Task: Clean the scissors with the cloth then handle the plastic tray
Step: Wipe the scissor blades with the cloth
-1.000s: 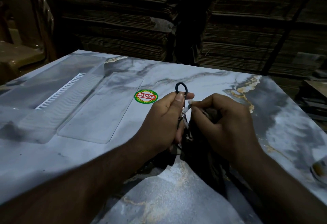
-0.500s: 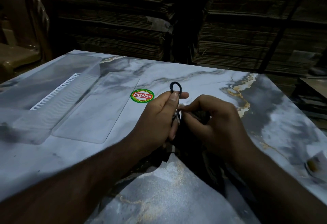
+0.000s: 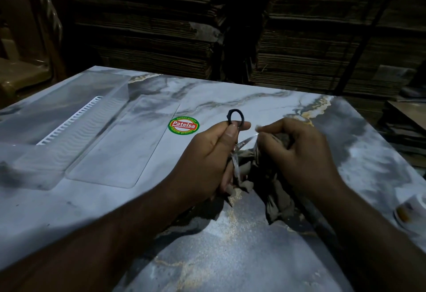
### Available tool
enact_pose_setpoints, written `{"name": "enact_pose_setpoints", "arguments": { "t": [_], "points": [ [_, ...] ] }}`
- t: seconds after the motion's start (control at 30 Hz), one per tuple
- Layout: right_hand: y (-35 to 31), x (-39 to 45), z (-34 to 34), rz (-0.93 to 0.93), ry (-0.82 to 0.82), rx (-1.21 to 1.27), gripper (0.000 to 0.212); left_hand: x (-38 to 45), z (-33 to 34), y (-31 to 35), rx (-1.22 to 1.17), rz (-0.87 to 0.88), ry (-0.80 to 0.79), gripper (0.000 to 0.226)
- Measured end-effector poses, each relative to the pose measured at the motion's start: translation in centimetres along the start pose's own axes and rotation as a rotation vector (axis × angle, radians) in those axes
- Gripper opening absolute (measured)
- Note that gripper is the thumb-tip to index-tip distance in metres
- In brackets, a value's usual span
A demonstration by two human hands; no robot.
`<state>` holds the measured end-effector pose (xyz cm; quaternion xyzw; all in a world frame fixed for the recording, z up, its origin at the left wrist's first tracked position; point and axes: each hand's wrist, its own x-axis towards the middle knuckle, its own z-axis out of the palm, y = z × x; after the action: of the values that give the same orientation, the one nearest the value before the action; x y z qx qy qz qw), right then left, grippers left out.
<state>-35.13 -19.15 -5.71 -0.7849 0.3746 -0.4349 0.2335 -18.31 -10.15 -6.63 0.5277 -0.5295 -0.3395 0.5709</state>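
Note:
My left hand [image 3: 207, 153] grips small scissors [image 3: 235, 116] by the handles; one black finger loop sticks up above my thumb. The blades are spread apart, one pointing right toward my right hand, the other pointing down. My right hand [image 3: 297, 151] pinches a dark brownish cloth [image 3: 274, 195] against the tip of the upper blade. The rest of the cloth hangs down onto the marble-patterned table [image 3: 230, 245]. A clear plastic tray [image 3: 76, 135] with a white ribbed strip lies at the table's left.
A flat clear plastic sheet [image 3: 124, 149] lies beside the tray. A round red and green sticker [image 3: 183, 125] is on the table just left of my hands. A small white object [image 3: 408, 211] sits at the right edge. Stacked cardboard [image 3: 161, 26] fills the background.
The scissor blades have spread apart and show more clearly. My right hand has slid the cloth outward along the upper blade toward its tip.

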Motion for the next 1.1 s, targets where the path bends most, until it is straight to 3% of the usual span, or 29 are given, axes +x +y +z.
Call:
{"name": "enact_pose_setpoints", "arguments": {
  "t": [0.13,0.23,0.4,0.6,0.73,0.9,0.97,1.03,1.1],
  "points": [
    [-0.7,0.1,-0.6,0.045,0.117,0.237,0.013,0.3,-0.1,-0.2,-0.042,-0.035,0.036,0.036],
    [-2.0,-0.3,-0.1,0.048,0.073,0.363,0.016,0.6,-0.7,-0.4,-0.083,-0.085,0.065,0.036],
    [-1.8,-1.7,1.7,-0.150,-0.055,0.071,0.016,0.8,-0.5,-0.4,-0.132,-0.101,0.063,0.037],
    [-0.9,-1.1,2.0,-0.340,-0.037,-0.079,0.008,0.7,-0.5,-0.5,-0.132,-0.051,0.057,0.036],
    [-0.2,-0.5,1.1,-0.292,0.049,-0.121,0.010,0.6,-0.4,-0.5,-0.096,-0.051,0.047,0.037],
    [-1.8,-1.0,1.0,-0.271,0.138,0.030,0.021,0.9,-0.6,-0.6,-0.133,-0.087,0.076,0.035],
    [-2.4,-1.2,1.2,-0.190,0.113,0.110,0.021,1.0,-0.8,-0.6,-0.135,-0.092,0.088,0.036],
    [-2.5,-1.5,1.5,-0.074,0.047,0.168,0.037,0.9,-0.7,-0.6,-0.140,-0.085,0.086,0.036],
    [-2.2,-1.5,1.7,-0.114,0.051,0.104,0.031,0.9,-0.4,-0.5,-0.161,-0.072,0.083,0.036]
  ]
}}
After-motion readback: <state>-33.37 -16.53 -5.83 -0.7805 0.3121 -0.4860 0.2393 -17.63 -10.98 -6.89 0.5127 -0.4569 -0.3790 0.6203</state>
